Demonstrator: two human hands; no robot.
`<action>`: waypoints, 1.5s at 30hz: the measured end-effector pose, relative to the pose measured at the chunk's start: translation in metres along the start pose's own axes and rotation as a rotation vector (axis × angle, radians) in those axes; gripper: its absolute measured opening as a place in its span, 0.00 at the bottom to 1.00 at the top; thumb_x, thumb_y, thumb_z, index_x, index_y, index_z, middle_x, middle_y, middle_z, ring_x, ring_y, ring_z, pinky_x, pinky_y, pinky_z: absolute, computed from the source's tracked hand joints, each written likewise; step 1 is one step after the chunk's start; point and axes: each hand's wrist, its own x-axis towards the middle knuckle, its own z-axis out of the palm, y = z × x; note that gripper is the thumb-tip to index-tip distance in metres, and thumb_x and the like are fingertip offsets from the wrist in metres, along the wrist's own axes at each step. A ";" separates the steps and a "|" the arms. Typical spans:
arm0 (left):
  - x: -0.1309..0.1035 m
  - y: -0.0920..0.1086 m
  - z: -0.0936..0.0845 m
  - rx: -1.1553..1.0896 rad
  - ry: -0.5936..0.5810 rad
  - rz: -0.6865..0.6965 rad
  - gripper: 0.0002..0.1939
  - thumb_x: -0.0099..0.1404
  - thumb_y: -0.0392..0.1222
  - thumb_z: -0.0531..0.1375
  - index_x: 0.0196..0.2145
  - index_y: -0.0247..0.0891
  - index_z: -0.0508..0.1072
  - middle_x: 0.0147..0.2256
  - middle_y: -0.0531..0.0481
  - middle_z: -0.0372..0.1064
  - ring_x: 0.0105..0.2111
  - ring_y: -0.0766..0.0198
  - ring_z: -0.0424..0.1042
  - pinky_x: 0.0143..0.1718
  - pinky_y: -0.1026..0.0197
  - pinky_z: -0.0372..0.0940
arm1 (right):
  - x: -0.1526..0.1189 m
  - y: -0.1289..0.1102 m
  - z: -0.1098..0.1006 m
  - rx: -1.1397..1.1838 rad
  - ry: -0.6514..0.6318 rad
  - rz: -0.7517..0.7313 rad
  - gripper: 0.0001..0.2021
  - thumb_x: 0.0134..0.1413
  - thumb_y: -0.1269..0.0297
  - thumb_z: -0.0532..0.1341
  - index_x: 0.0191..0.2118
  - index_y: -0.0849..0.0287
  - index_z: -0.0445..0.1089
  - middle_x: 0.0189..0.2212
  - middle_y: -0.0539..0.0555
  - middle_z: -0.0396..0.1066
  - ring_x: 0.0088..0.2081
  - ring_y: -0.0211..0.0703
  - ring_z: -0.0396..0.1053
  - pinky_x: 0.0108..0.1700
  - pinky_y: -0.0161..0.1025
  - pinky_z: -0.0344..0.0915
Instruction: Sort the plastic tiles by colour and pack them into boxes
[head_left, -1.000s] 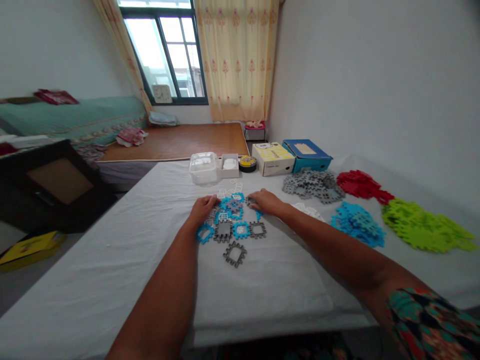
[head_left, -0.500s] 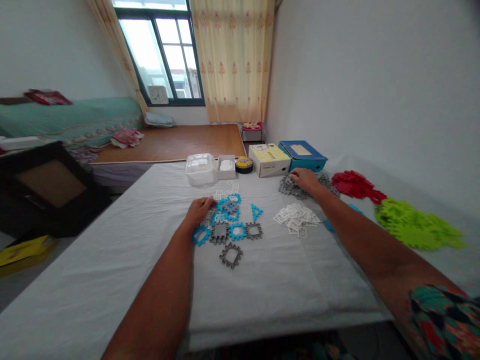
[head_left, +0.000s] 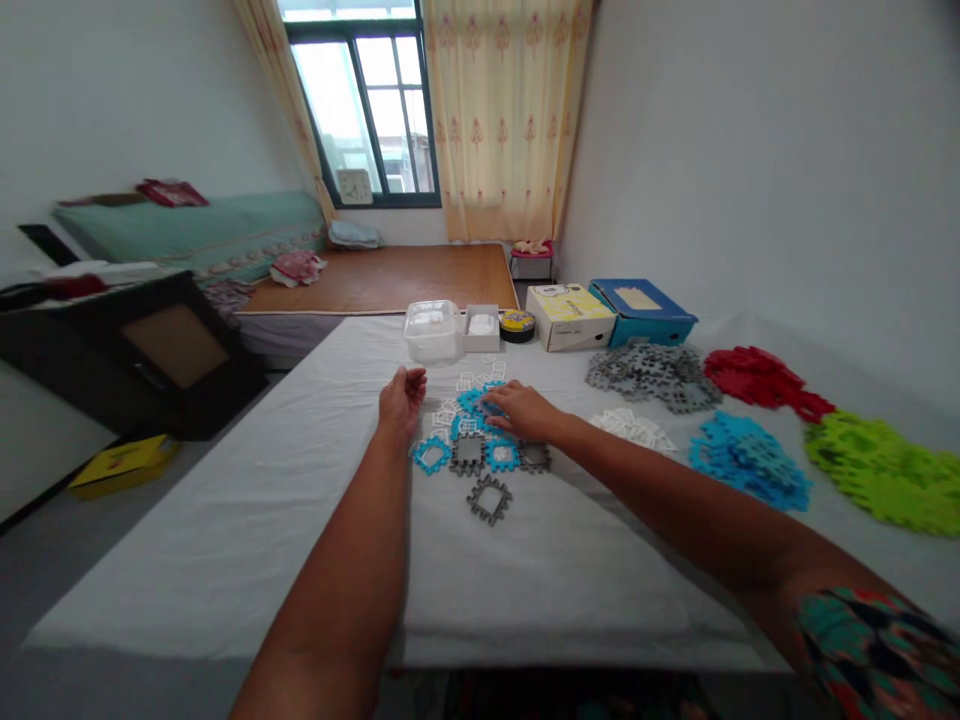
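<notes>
My left hand [head_left: 402, 400] is just left of a cluster of small interlocking plastic pieces, its fingers half curled and slightly apart, nothing visible in them. Over the cluster's upper right, my right hand [head_left: 519, 408] has its fingers bent down together; what they grip is hidden. Beneath and around it lie blue pieces [head_left: 470, 401] and small white grid pieces [head_left: 444, 414]. In the row nearer me are a blue frame [head_left: 417, 457], a grey square piece [head_left: 469, 452], a blue square piece [head_left: 489, 457] and a grey frame [head_left: 535, 470]. Another grey frame [head_left: 470, 497] lies separately in front.
To the right are piles of grey [head_left: 649, 372], white [head_left: 634, 428], red [head_left: 761, 378], blue [head_left: 746, 458] and lime-green pieces [head_left: 889, 475]. Behind stand a clear plastic container [head_left: 433, 340], a white box [head_left: 481, 338], a round tin [head_left: 517, 326], a yellow-white box [head_left: 570, 325] and a blue box [head_left: 652, 325].
My right hand has moved left from the grey pile to the cluster. My left hand has drawn back from the pieces. The camera view has turned slightly left.
</notes>
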 end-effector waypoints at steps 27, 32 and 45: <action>0.003 -0.005 0.001 0.041 -0.038 -0.032 0.13 0.64 0.44 0.57 0.29 0.33 0.75 0.33 0.45 0.77 0.26 0.71 0.72 0.25 0.71 0.65 | -0.103 0.181 -0.056 -0.150 0.288 0.695 0.17 0.59 0.68 0.57 0.53 0.66 0.70 0.51 0.64 0.72 0.52 0.51 0.69 0.54 0.43 0.62; 0.000 -0.004 0.000 0.067 -0.040 -0.015 0.13 0.64 0.47 0.58 0.30 0.33 0.75 0.33 0.45 0.76 0.27 0.71 0.72 0.26 0.70 0.65 | -0.047 0.106 -0.034 -0.014 0.162 0.326 0.16 0.61 0.68 0.56 0.53 0.60 0.71 0.51 0.60 0.72 0.52 0.48 0.68 0.56 0.43 0.61; 0.001 -0.007 -0.002 0.053 -0.040 -0.041 0.14 0.64 0.48 0.58 0.30 0.33 0.75 0.33 0.45 0.76 0.27 0.71 0.72 0.27 0.69 0.65 | 0.033 -0.012 0.005 0.060 -0.038 -0.098 0.19 0.65 0.51 0.53 0.51 0.55 0.72 0.49 0.58 0.73 0.52 0.49 0.65 0.53 0.45 0.61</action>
